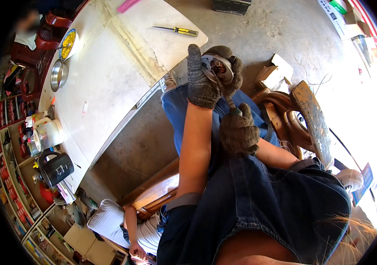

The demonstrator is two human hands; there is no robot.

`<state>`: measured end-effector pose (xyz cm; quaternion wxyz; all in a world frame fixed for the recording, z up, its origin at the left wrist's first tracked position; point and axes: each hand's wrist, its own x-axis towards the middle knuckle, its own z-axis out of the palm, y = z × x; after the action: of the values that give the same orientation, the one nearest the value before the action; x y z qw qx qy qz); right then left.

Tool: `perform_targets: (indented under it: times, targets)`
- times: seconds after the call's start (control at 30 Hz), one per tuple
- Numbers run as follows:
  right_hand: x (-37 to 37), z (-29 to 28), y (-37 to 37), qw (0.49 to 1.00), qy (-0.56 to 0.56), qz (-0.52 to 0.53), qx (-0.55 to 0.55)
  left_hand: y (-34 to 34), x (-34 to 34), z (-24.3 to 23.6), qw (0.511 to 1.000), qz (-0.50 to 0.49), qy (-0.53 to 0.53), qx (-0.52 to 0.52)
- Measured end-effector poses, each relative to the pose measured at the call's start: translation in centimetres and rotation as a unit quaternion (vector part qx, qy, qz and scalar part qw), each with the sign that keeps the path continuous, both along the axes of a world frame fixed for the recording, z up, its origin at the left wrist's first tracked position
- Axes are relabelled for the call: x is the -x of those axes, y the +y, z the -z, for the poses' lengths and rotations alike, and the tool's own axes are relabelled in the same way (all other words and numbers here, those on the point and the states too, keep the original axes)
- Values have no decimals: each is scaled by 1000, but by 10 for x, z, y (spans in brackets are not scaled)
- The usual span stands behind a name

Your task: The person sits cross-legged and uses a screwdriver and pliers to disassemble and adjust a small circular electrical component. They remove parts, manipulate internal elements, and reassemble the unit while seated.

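My left hand (204, 81), in a grey knit glove, is closed round a rounded metal motor part (207, 66) with copper-coloured windings in its open middle. My right hand (240, 134), gloved the same way, grips a screwdriver-like tool (235, 111) with a greenish handle. Its shaft points up at the motor part, and its tip is hard to make out among the fingers. Both hands are above my lap, just right of the table's corner. On the table's far end lies a yellow and black screwdriver (185, 32), touched by neither hand.
The pale table (118, 75) carries a bowl of yellow food (74, 49), a metal bowl (59, 75), a clear jug (49, 134) and a black kettle (57, 168). A wooden chair (314, 119) stands at my right. Another person's arm (131, 225) shows at lower left.
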<state>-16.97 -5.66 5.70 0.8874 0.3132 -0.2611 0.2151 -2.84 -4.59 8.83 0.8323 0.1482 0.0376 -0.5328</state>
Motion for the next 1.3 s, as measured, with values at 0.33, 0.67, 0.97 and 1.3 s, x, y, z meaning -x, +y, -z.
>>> perform_targets:
  times: [0.33,0.67,0.97,1.3]
  targets:
    - [7,4,-56,933,206,14,294,-18,-1,25,987,-110,-42,-111]
    - [18,-4,-96,652,160,112,733,-18,-9,56,962,-200,-84,-165]
    - [-4,-26,-132,304,24,70,950,-20,-7,43,943,-150,-160,-250]
    - [-15,-58,-161,333,-9,-29,943,-12,-10,39,916,-41,-307,-256]
